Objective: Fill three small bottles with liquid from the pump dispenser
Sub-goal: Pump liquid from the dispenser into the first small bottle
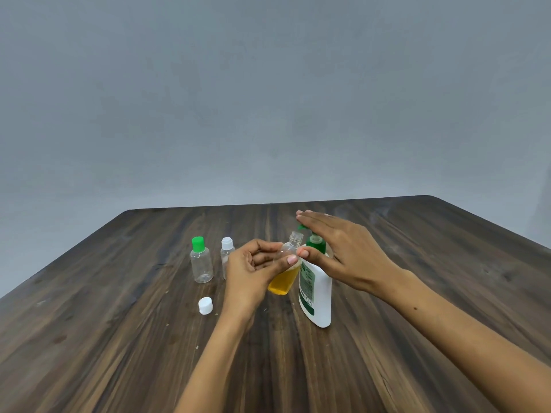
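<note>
Two capped bottles (pixel 202 265) — left, loose white cap (pixel 205 305) nearer, table (pixel 119 338).

dark wooden table (pixel 119 338), plain grey wall (pixel 268 99)

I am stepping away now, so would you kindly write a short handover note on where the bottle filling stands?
Left hand grips the uncapped clear small bottle, partly filled with yellow liquid, its mouth under the green nozzle.
Right hand lies flat with straight fingers on the pump head of the white pump dispenser.
The loose white cap lies on the dark wooden table, near left.
The clear bottle with green cap and the clear bottle with white cap stand behind, capped and apparently empty.
Done: first bottle partly filled.
Left: finish and cap it, then fill the other two.
</note>
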